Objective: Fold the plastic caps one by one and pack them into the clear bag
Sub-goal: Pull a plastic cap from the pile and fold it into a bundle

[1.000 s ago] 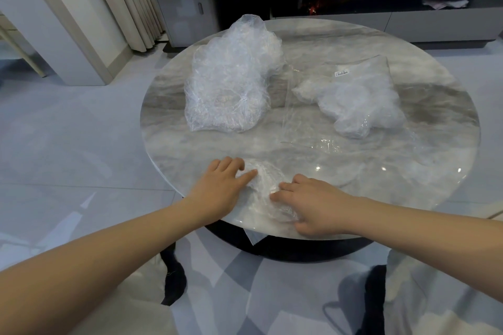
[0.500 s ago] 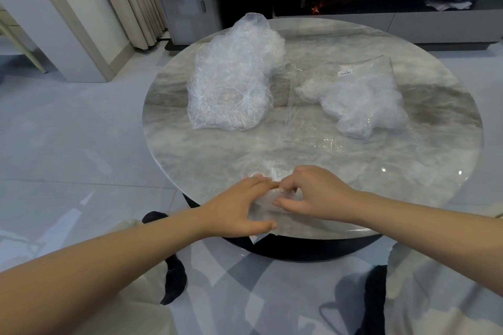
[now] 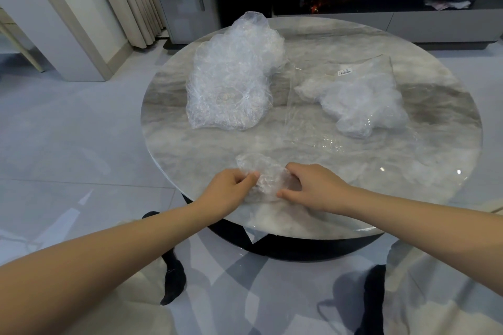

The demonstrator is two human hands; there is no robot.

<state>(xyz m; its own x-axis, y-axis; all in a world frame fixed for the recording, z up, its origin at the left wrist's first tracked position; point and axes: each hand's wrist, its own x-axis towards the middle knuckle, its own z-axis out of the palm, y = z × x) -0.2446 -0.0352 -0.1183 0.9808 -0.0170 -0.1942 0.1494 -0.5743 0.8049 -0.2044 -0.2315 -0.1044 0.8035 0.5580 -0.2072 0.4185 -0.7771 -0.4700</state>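
At the near edge of the round marble surface (image 3: pixel 174 144), between my two hands, lies the one plastic cap (image 3: pixel 261 174) I am folding. My left hand (image 3: pixel 227 190) pinches its left side with curled fingers, and my right hand (image 3: pixel 313 187) curls over its right side, thumb low against the film; both grips are closed on the cap.

It is thin, crinkled film, and I judge it to weigh almost nothing. It is soft, with no stiffness to hold a crease, so I expect it to spring open unless I press each fold flat against the marble. The film looks slick, and the polished stone gives little friction, so it may slide as I push. I would take it at the gathered rim on opposite sides, as I do now, and not in the loose middle, where the film would only bunch. It could probably tear if pulled hard.

Farther off on the left sits the heap of loose caps (image 3: pixel 231 79). On the far right lies the clear bag (image 3: pixel 340 95), with a white mass of caps inside and its mouth towards the heap; I cannot tell how wide the mouth gapes.
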